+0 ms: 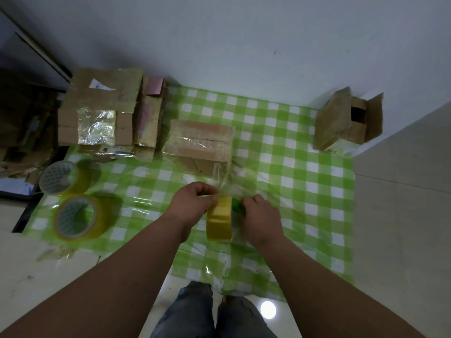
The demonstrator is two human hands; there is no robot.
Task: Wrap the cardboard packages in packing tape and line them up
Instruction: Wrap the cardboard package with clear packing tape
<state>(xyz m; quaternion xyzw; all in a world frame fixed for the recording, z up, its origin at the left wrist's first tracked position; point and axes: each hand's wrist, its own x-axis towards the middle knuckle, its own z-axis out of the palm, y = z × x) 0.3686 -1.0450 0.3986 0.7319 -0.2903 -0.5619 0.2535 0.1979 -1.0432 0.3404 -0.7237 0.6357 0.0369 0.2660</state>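
We recorded a green-and-white checked plastic cloth (292, 142) covering the floor. A tape-wrapped brown cardboard package (199, 145) lay at its centre, with further taped cardboard packages (97, 111) at far left. Two spare yellowish tape rolls (78, 217) lay near left. Our left hand (192, 203) gripped a yellow packing-tape roll (219, 218); our right hand (260, 218) curled around a small green tool (236, 206).

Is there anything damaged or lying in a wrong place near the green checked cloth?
Yes. A crumpled scrap of used tape lies on the floor off the cloth's left front corner, and the box at far right stands open.
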